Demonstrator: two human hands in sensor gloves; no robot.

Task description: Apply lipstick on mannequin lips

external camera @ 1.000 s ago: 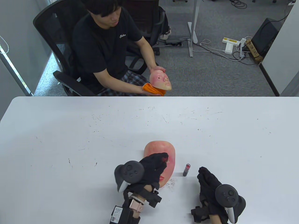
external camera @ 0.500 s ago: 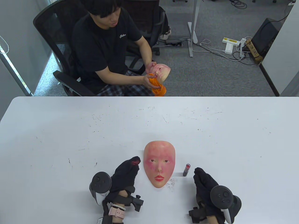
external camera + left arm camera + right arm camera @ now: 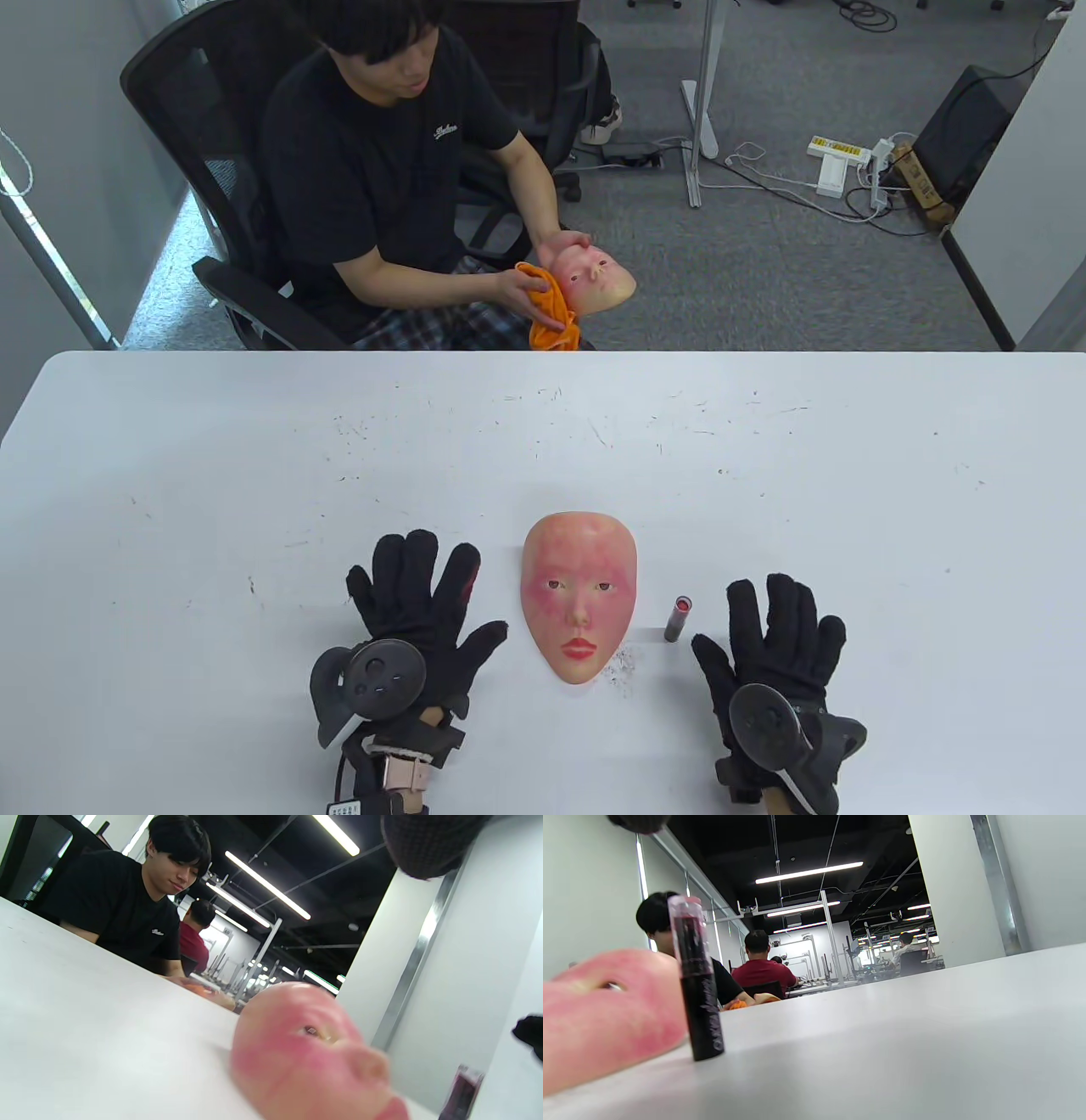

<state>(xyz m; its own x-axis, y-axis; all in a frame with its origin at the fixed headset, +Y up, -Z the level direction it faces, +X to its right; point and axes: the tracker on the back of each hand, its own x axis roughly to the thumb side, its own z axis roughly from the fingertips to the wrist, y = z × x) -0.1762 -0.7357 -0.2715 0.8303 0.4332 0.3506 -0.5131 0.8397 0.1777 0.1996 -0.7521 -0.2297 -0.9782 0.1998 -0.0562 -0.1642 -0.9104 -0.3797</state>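
On the white table [image 3: 254, 475], mannequin face [image 3: 579, 598] lay face-up with red lips, lipstick [image 3: 679, 618] stood upright just right of it, left hand [image 3: 416, 615] and right hand [image 3: 776, 654] rested flat, fingers spread, holding nothing

A flesh-toned silicone mannequin face mask [image 3: 579, 607] lies face-up on the white table, forehead toward the far edge, chin toward the near edge. Cheeks and the area around the eyes are flushed pink-red; lips are coloured red. Just to its right, apart from it, a small dark cylindrical lipstick tube with a translucent pinkish cap [image 3: 678, 619] stands upright, level with the nose and mouth. In the right wrist view the tube [image 3: 696, 984] stands directly in front of the mask's cheek [image 3: 606, 1014].
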